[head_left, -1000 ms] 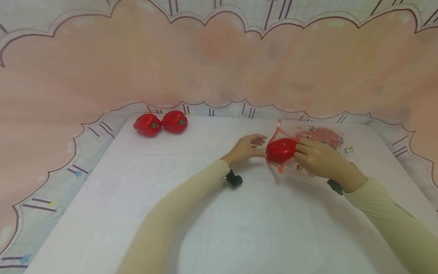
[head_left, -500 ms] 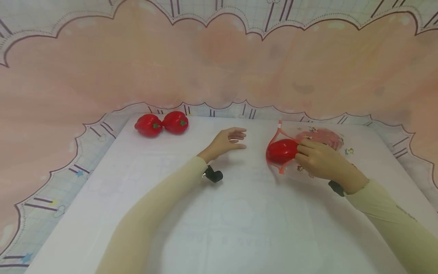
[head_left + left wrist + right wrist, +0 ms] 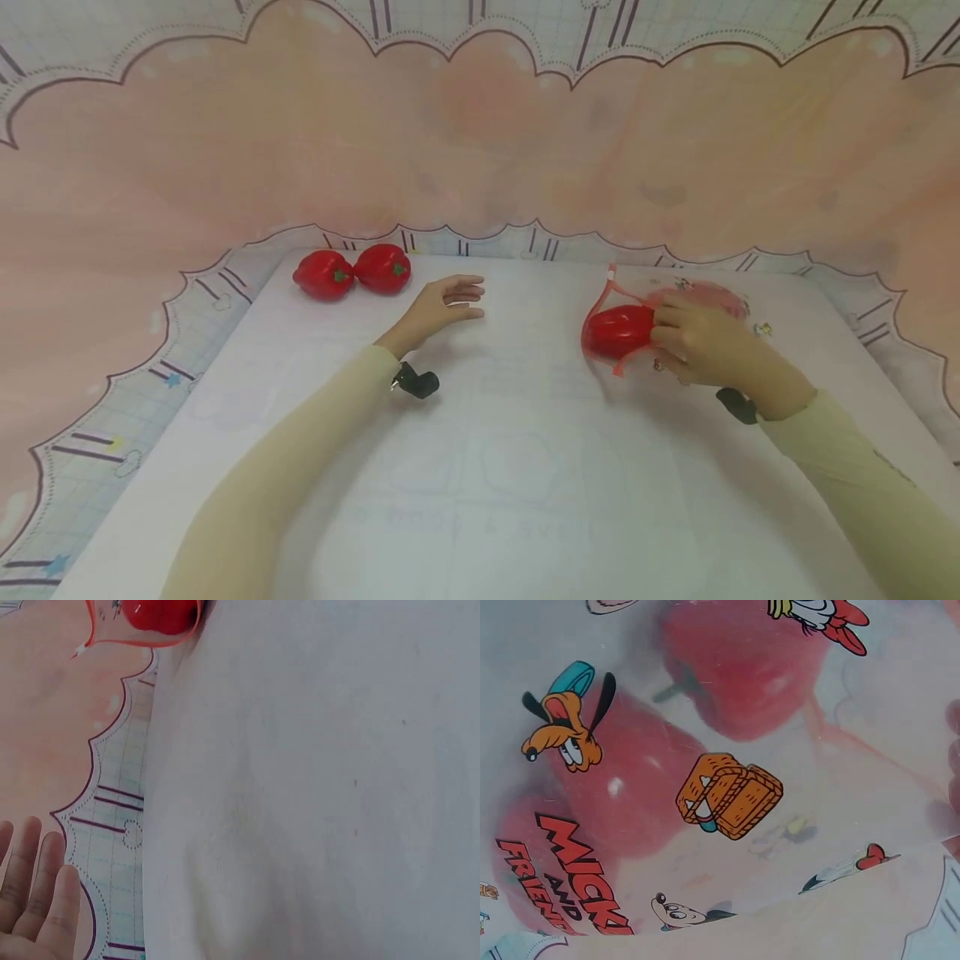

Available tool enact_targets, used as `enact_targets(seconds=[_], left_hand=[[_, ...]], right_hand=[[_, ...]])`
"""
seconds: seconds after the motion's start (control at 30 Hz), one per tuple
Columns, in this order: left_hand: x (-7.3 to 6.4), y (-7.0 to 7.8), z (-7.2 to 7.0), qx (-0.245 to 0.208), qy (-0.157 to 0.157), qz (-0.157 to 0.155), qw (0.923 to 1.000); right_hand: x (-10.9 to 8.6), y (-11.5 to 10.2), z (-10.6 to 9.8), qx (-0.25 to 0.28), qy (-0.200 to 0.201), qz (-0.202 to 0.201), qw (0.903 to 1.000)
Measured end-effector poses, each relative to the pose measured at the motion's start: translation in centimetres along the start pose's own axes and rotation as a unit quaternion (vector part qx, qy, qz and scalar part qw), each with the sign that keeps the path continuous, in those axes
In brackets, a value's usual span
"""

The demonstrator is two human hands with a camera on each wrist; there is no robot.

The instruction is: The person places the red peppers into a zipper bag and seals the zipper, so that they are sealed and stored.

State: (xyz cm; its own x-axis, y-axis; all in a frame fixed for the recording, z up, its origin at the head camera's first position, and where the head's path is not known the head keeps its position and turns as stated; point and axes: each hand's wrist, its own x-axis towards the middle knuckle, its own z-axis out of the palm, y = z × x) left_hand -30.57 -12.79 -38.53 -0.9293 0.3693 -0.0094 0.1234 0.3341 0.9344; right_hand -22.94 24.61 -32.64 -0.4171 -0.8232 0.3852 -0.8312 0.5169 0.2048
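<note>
- Presently, the right hand point(image 3: 697, 342) curls its fingers to pinch the upper lip of a clear bag point(image 3: 900, 697); whether the fingertips also touch the fruit beneath cannot be told.
- The left hand point(image 3: 441, 304), fingers extended and slightly parted, holds nothing; it hovers above the white table point(image 3: 487, 500), well apart from the bag.
- The red pepper point(image 3: 618, 331) lies on its side just within the bag's mouth, framed by the orange-red rim point(image 3: 584, 335). Its glossy, undented skin suggests a firm, rather slippery body, probably light; a grasp round its broad middle would be surest.
- The bag itself appears thin, soft and liable to collapse; its coloured rim offers the best hold.
- Through the printed film, the right wrist view shows at least two red shapes, one above point(image 3: 746, 671) and one lower point(image 3: 641, 787), each resembling a pepper. Whether either is the specimen at the mouth is unclear, as is the total count.
- Outside the bag, at the table's far left, a left-hand pepper point(image 3: 323, 275) and its neighbour point(image 3: 382, 268) lie side by side, their green stems visible.
- Beyond stands a peach-coloured patterned backdrop point(image 3: 480, 125).
</note>
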Motion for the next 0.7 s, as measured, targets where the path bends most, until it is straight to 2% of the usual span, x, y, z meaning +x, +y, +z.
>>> enact_targets(seconds=[0.3,0.5,0.7], left_hand=[[-0.6,-0.8,-1.9,0.000,0.020,-0.007,0.9998],[-1.0,-1.3,-3.5,0.011,0.044,-0.011,0.9989],[-1.3,-2.0,-5.2,0.016,0.074,-0.025,0.9968]], right_hand=[[-0.5,1.2,-0.8,-0.008,0.035,0.044,0.9984],[-1.2,1.5,-1.1,-0.007,0.048,0.071,0.9963],[-1.7,1.6,-0.7,0.007,0.068,0.070,0.9952]])
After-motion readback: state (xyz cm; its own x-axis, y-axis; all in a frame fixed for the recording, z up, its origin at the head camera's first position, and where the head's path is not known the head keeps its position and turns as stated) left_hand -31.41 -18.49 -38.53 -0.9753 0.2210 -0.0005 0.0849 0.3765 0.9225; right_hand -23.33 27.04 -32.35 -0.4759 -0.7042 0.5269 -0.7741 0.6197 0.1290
